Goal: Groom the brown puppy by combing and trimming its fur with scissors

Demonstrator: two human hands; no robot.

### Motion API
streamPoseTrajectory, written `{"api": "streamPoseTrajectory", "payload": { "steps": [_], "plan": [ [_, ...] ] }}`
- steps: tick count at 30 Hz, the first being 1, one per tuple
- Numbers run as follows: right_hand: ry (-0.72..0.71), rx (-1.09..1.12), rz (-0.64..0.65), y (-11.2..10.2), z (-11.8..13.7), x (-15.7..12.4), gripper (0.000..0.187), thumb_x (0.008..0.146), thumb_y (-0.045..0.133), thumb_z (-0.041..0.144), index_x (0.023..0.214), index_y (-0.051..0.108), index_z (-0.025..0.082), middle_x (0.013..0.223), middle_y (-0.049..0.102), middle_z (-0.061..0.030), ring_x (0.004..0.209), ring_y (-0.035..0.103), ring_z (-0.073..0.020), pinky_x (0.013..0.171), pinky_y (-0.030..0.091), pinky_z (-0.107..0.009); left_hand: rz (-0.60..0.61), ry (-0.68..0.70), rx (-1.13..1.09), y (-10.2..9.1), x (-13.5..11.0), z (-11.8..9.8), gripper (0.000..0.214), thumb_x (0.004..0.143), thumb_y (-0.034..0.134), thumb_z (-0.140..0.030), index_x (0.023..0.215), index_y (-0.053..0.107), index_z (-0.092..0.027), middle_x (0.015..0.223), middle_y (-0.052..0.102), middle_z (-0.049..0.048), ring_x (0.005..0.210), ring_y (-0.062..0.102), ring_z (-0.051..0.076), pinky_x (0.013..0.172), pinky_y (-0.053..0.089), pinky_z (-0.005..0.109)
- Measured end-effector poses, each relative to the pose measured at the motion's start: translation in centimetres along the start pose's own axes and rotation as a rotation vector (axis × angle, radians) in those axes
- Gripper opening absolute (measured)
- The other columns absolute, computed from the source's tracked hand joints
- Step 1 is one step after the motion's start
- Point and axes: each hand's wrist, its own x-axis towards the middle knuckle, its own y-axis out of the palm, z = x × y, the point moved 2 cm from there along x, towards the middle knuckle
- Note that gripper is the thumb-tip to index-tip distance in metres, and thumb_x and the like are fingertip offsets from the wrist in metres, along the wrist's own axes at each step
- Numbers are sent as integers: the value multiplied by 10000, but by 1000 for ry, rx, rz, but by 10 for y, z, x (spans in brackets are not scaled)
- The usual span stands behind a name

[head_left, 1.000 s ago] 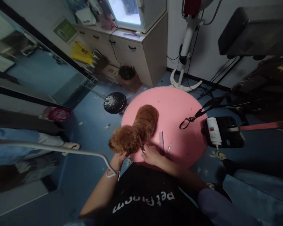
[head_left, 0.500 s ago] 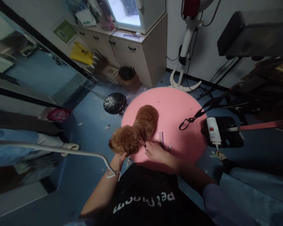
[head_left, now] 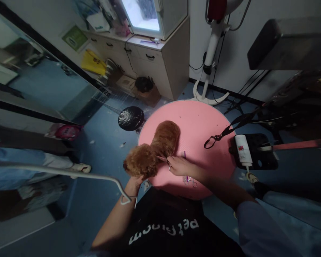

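A curly brown dog (head_left: 166, 137) is on the round pink table (head_left: 200, 121), its head toward the near left edge. My left hand (head_left: 137, 180) cups the underside of its head, most of the fingers hidden by fur. In my right hand (head_left: 179, 166) is a pair of scissors (head_left: 162, 158), the blades pointing left at the fur beside the neck; a finger ring shows below the hand. A purple-edged comb (head_left: 184, 154) lies partly under my right wrist. Another pair of scissors (head_left: 191, 181) rests on the table just below that wrist.
A black strap with a loop (head_left: 210, 142) hangs over the table's right side. Beyond it, a white bottle (head_left: 243, 148) lies on a black tray (head_left: 264, 160). A grey metal bar (head_left: 96, 173) crosses above my left forearm. A black-covered stool (head_left: 131, 118) stands left of the table.
My right hand has moved slightly right, away from the dog's neck, and the scissor blades now show. More of the scissors on the table is visible. The dog and my left hand stay nearly still.
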Motion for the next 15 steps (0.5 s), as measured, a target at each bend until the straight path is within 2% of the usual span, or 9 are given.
{"api": "streamPoseTrajectory", "payload": {
  "steps": [3,7,15],
  "plan": [
    [-14,-20,23,-8,-3,1,192,893,446,131,1075,501,162,1051,665,-134,896,632,-250,701,397,-326,9,14,25,8,-4,-2,333,929,482,-459,1097,683,-253,1110,716,53,1130,627,234,1020,499,421],
    [-38,-10,35,-16,-6,2,182,881,492,170,1062,508,173,1060,669,-127,899,640,-254,693,399,-320,97,62,41,23,-12,-5,333,921,524,-440,1174,669,-279,1174,700,25,1160,612,239,1001,517,403],
    [-38,-34,103,-33,-9,3,205,881,470,150,1078,522,168,1082,678,-133,901,648,-246,649,372,-303,85,28,-37,43,-21,-8,329,951,483,-420,1014,732,-214,1005,744,46,926,691,215,853,585,344]
  ]
}}
